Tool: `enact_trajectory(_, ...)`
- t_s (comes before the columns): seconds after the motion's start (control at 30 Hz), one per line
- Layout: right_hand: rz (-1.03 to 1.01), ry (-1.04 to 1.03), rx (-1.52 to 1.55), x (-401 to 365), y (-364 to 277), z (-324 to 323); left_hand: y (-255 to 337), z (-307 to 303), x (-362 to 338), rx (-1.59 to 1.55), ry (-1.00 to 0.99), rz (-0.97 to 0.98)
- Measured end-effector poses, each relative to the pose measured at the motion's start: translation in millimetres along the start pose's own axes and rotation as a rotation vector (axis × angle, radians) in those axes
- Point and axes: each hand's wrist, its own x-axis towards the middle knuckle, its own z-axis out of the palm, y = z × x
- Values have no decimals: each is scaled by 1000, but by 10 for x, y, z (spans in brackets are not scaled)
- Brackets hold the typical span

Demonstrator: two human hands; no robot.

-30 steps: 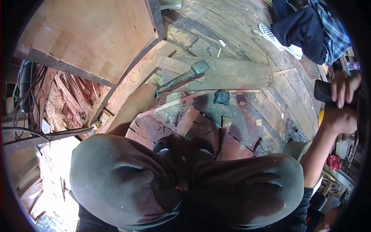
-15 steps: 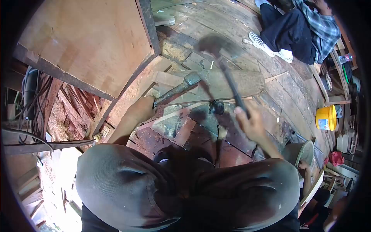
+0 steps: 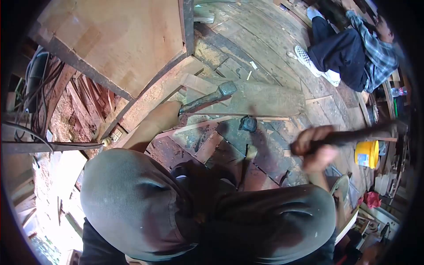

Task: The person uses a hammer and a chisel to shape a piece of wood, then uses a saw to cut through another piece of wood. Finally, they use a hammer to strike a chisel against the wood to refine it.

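"Fingers of the left hand (image 3: 169, 113): what do they hold?"

"They close around the handle of a hammer-like tool (image 3: 203, 104), its metal head (image 3: 228, 88) ahead of them and to their right, over a broad board (image 3: 274, 97) on the plank floor (image 3: 260, 44). The fingertips are hidden."

"And the right hand (image 3: 314, 148)?"

"Its fingers clamp on a dark handle (image 3: 353, 136), raised and slanting away to their right, where its far end is lost at the dark edge of view."

"What lies between the two hands?"

"A small dark block (image 3: 248, 124) sits on the floor, left of the right fingers and near the board; a narrow piece (image 3: 251, 152) lies to their lower left."

"Beyond the fingers?"

"A yellow bucket (image 3: 366, 153) is to the right of the right fingers; farther ahead, a person (image 3: 342, 57) in a plaid shirt (image 3: 380, 68) sits on the floor."
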Motion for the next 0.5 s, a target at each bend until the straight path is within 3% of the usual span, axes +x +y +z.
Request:
enact_trajectory(0.03, 84, 60, -531, -310, 190, -51, 45, -25, -19, -3, -13, -48)
enact_trajectory(0.07, -89, 29, -1207, -575, 549, -108, 6, 5, -18, -6, -4, -55)
enact_trajectory(0.13, 549, -232, -803, -567, 574, 92, -73, 99, 17, 43, 67, 15)
enact_trajectory(0.23, 671, -244, -701, -378, 341, 117, 25, -21, -21, 30, 30, -13)
enact_trajectory(0.27, 534, -211, -674, -304, 286, 95, 75, -55, -34, 31, 22, -33)
enact_trajectory(0.37, 372, -78, -776, 95, -309, 75, 56, -73, -3, 38, 8, -15)
enact_trajectory(0.4, -91, -80, -879, 191, -294, -123, 39, -54, 4, 38, 3, -17)
enact_trajectory(0.43, -92, -27, -650, 307, -518, -109, 23, -33, 9, 21, 28, -9)
enact_trajectory(0.47, -331, 122, -999, 275, -441, -705, 7, -5, 15, 8, 15, -20)
enact_trajectory(0.5, -287, -5, -557, 480, -652, -431, -14, 16, 24, 32, 19, -16)
